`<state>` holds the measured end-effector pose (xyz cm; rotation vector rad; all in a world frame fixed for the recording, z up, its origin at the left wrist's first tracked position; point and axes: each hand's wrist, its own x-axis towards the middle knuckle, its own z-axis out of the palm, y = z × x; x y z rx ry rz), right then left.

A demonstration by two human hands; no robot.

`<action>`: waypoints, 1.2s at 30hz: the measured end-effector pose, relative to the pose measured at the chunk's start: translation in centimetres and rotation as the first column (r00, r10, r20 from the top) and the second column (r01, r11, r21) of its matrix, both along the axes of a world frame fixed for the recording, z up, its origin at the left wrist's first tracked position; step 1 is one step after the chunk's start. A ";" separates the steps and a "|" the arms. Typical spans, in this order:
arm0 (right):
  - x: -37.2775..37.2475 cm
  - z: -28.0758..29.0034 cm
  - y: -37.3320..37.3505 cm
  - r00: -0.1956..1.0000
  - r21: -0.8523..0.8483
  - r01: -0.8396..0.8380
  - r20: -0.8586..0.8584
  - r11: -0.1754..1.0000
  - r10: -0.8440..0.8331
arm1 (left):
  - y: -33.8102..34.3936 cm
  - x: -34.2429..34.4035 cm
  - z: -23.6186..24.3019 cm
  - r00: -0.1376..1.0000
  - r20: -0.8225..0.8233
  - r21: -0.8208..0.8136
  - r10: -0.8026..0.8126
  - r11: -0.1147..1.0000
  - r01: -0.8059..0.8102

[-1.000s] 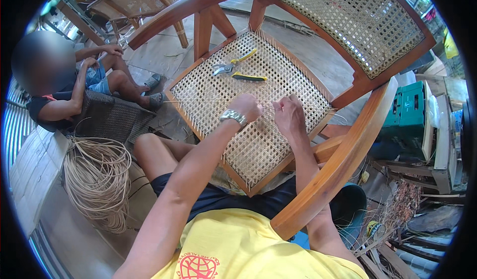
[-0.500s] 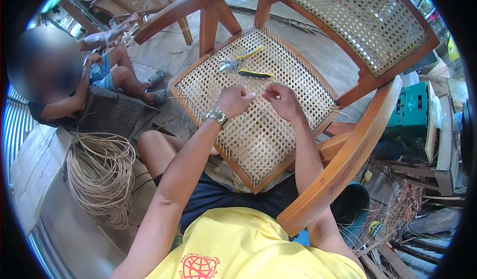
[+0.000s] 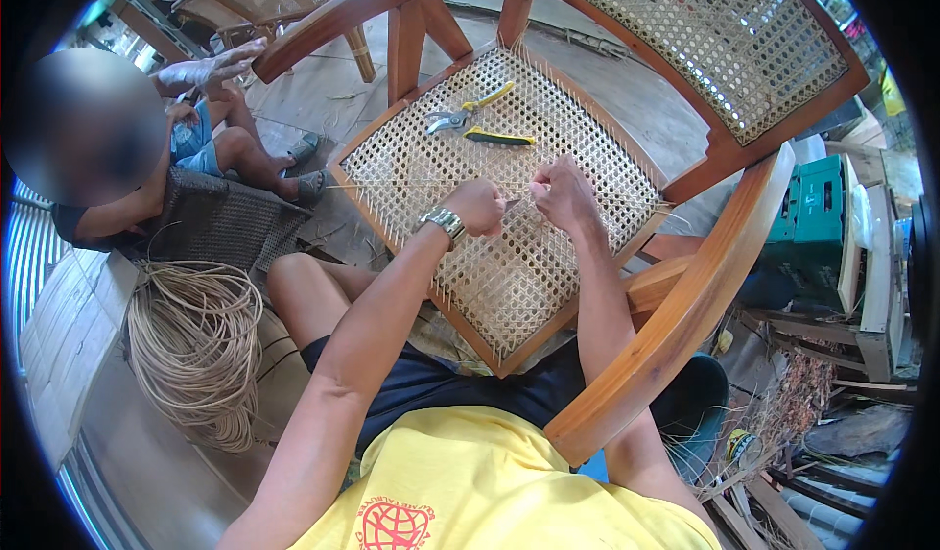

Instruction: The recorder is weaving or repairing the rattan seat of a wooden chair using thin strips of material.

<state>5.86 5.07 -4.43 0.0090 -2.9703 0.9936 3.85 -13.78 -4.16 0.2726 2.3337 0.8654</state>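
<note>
Over the middle of the woven cane seat [image 3: 460,276] of a wooden chair, both my hands work close together, slightly apart. My left hand [image 3: 475,207], with a metal watch at the wrist, is closed; a small dark pointed thing [image 3: 511,203] sticks out from its fingers toward the right. Just across from it my right hand [image 3: 564,194] is pinched, its fingertips toward the left hand; what they hold is too small to make out. Farther up the seat lie pruning shears [image 3: 475,109] with yellow handles and a black-and-yellow handled tool [image 3: 499,138]. Loose cane ends stick up along the seat's edges.
The chair's curved armrest [image 3: 676,315] rises beside my right arm, with its cane backrest [image 3: 705,41] beyond. A coil of cane [image 3: 196,354] lies at left, near a seated person [image 3: 127,197]. Green crates [image 3: 808,227] and wood scraps stand at right.
My left hand has moved slightly right and down, and the dark pointed thing now shows at its fingers. My right hand has shifted slightly right. The seated person's raised hand has spread.
</note>
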 end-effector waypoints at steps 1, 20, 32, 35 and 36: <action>-0.1 0.1 -0.1 1.000 -0.005 0.001 0.012 1.000 -0.001 | 0.0 -0.2 -0.6 1.000 -0.001 0.000 0.003 1.000 -0.003; -0.6 -1.5 -1.3 0.974 0.187 -0.201 -0.068 0.962 0.217 | 1.6 -0.7 -9.0 0.915 -0.394 -0.056 0.081 0.992 -0.112; 1.0 -0.1 -0.5 0.993 0.141 -0.117 -0.010 0.983 0.120 | 2.3 -1.2 -1.7 0.965 -0.250 -0.204 0.083 0.969 -0.136; 2.6 -0.3 -1.0 0.992 0.190 -0.071 -0.092 0.979 0.090 | 0.0 1.1 -2.8 0.907 -0.421 -0.183 -0.002 0.980 -0.083; 2.3 -1.6 -0.4 0.984 0.236 -0.080 -0.137 0.968 0.115 | -0.9 -0.4 -2.7 0.795 -0.599 -0.211 -0.099 0.977 -0.037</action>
